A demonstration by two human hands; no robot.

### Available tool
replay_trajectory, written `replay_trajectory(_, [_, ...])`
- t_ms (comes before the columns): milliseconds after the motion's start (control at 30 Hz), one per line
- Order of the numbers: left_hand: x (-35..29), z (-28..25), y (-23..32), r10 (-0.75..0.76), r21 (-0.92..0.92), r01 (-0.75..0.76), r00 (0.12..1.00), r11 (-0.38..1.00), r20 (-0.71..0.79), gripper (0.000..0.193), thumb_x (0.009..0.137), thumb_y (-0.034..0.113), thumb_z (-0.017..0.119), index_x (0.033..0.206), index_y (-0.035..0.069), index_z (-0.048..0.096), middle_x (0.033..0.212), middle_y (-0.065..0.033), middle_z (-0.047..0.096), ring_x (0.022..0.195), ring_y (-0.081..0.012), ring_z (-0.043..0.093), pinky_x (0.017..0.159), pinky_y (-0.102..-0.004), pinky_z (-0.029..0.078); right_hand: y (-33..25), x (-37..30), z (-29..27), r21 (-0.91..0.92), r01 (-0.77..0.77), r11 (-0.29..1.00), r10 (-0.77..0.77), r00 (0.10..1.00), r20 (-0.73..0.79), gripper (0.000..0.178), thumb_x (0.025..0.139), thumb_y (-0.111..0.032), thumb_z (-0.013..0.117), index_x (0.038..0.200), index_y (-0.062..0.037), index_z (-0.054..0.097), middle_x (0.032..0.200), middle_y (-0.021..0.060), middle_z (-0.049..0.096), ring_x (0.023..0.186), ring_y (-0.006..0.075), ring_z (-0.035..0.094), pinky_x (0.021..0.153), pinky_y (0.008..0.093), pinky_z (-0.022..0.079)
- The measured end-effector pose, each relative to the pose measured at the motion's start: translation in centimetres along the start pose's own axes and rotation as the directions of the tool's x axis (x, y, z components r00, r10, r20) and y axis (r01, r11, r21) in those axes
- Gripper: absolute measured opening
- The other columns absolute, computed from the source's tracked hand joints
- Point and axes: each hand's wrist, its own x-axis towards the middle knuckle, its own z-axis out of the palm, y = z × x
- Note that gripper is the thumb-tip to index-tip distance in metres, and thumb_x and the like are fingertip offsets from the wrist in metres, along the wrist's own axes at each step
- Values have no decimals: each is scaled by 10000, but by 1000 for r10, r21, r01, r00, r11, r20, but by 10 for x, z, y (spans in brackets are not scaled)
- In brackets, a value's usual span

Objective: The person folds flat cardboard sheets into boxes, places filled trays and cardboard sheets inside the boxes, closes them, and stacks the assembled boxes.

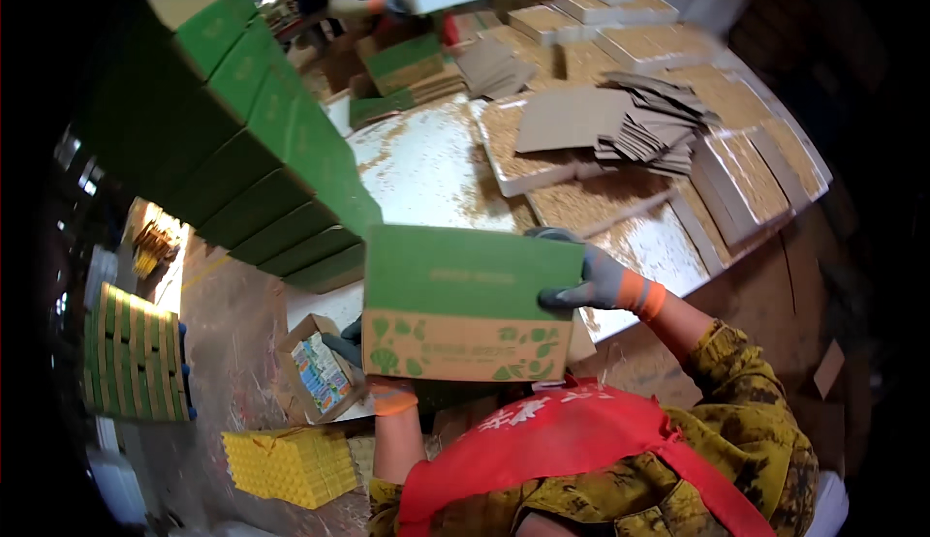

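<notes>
A green and brown cardboard box (465,290) with green leaf prints is held level in front of my red apron. My right hand (599,280), in a grey glove with an orange cuff, grips its right end, the thumb on the face towards me. At the lower left corner, my left hand (345,343) supports the box; most of that hand is hidden behind it and only dark glove fingers show. Close beside those fingers stands a small open carton (322,372) of colourful printed packs or leaflets.
Stacked green boxes (281,150) rise at the left. On the white table (417,164) are wood-shaving-filled trays (639,45), grey cardboard sheets (581,116) and loose shavings. Yellow egg trays (291,464) and a pallet (136,353) stand lower left. Across the table, a co-worker's gloved hand (397,6) holds a white slab.
</notes>
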Motion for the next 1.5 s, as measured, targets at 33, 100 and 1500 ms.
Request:
replay_trajectory(33, [-2, -67, -17, -151, -258, 137, 988, 956, -34, 732, 919, 700, 349, 1183, 57, 576, 1117, -101, 647, 988, -257, 607, 1016, -420, 413, -19, -2, 12, -235, 57, 970, -57, 998, 4, 655, 688, -216, 826, 1224, -30, 497, 1379, 176, 425, 1208, 296, 500, 981, 392, 449])
replay_trajectory(100, [-6, -38, -43, -251, 112, 279, 944, 954, -215, 865, 871, 767, 344, 1363, 66, 465, 1288, -119, 559, 1141, -265, 532, 1047, -432, 384, 3, -30, 25, -442, 129, 888, -87, 990, 113, 630, 654, -231, 825, 1188, -103, 518, 1429, 151, 390, 1141, 386, 502, 959, 449, 466])
replay_trajectory(1500, [-2, 5, -56, -15, 906, 270, 960, 326, -281, 640, 908, 319, 608, 1380, -62, 403, 1291, -140, 535, 1129, -217, 509, 979, -324, 416, 23, -263, -168, 706, 227, 671, 569, 453, -686, 490, 947, -270, 548, 1371, -44, 450, 1351, 120, 520, 1231, 280, 515, 1027, 436, 430])
